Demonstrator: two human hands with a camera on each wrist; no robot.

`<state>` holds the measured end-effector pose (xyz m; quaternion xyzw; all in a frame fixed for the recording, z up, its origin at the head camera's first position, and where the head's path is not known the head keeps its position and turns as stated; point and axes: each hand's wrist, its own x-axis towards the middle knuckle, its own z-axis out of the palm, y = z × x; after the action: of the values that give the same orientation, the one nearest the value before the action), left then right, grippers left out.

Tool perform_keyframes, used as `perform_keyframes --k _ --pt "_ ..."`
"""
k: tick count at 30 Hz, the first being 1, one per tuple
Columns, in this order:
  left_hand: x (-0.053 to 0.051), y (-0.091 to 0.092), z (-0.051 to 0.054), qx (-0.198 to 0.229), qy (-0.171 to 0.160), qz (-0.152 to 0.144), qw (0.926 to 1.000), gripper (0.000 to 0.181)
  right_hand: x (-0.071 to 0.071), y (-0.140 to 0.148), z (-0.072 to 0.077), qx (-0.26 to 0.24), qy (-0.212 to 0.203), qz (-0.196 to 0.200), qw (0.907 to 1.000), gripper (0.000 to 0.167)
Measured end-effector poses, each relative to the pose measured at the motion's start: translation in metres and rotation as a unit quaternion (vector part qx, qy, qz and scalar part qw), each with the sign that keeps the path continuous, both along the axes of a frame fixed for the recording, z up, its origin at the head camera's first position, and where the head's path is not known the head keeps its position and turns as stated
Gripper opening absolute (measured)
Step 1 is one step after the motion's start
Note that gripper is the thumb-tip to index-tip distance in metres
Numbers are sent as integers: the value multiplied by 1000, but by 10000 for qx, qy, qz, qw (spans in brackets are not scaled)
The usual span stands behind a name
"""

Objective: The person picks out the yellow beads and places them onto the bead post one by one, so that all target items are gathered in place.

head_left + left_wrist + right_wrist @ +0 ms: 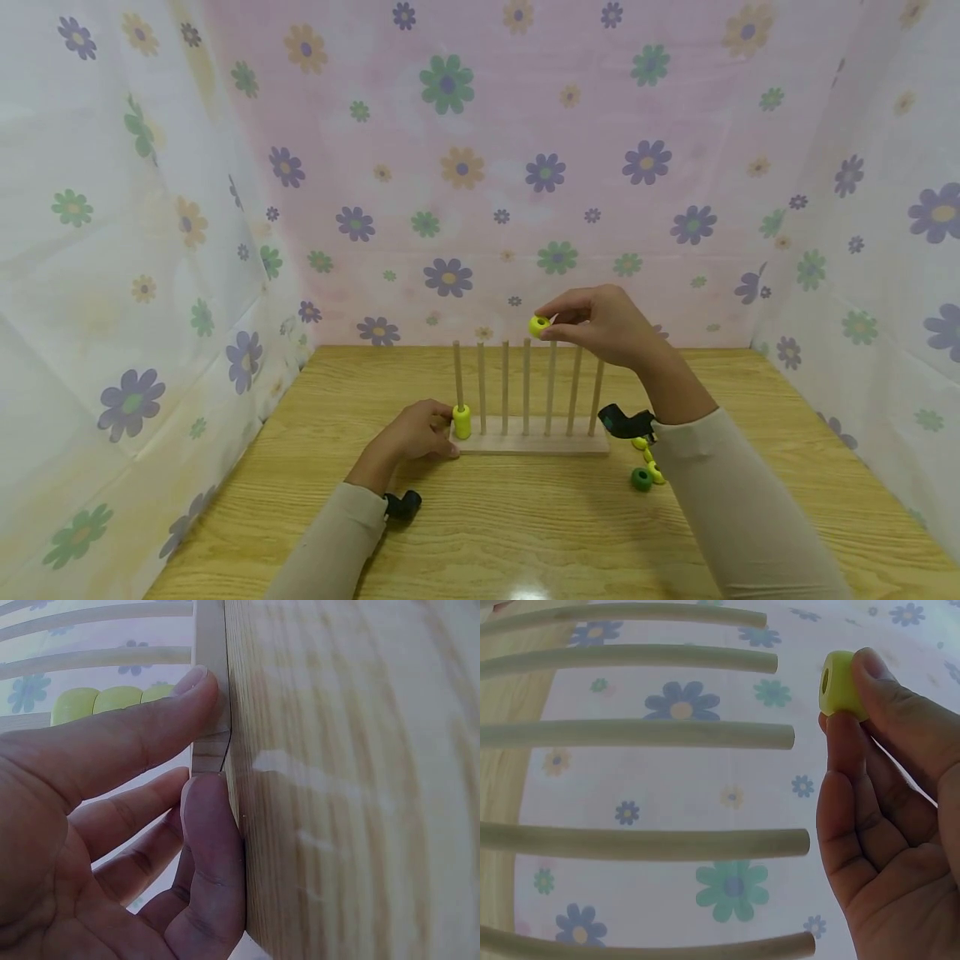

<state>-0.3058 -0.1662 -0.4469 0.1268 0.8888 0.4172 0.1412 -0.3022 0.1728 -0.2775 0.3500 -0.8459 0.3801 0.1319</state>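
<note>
Small tabletop booth, flowered sheeting [495, 133] on three sides, wood-grain table [487, 517] between. Wider building: cannot tell.

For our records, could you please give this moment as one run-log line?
left hand: holds wooden base; right hand: pinches yellow bead above pegs; leftmost peg: stacked yellow beads; table, right: green bead, loose yellow beads

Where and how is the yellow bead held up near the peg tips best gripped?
Probably pinch the yellow bead by its rounded outer wall, from the right, as the right hand does. In the right wrist view its hole faces the side where the pegs are, so this grip leaves the opening uncovered.
</note>
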Motion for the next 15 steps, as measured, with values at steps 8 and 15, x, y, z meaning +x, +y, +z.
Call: perform_keyframes --k 8,15 --pt "2 1 2 6 -31 -7 10000 69 -1 -10 0 -8 25 126 9999 24" --pt "2 1 3 116 -98 -22 9999 68 -3 -18 0 50 170 146 9997 25"
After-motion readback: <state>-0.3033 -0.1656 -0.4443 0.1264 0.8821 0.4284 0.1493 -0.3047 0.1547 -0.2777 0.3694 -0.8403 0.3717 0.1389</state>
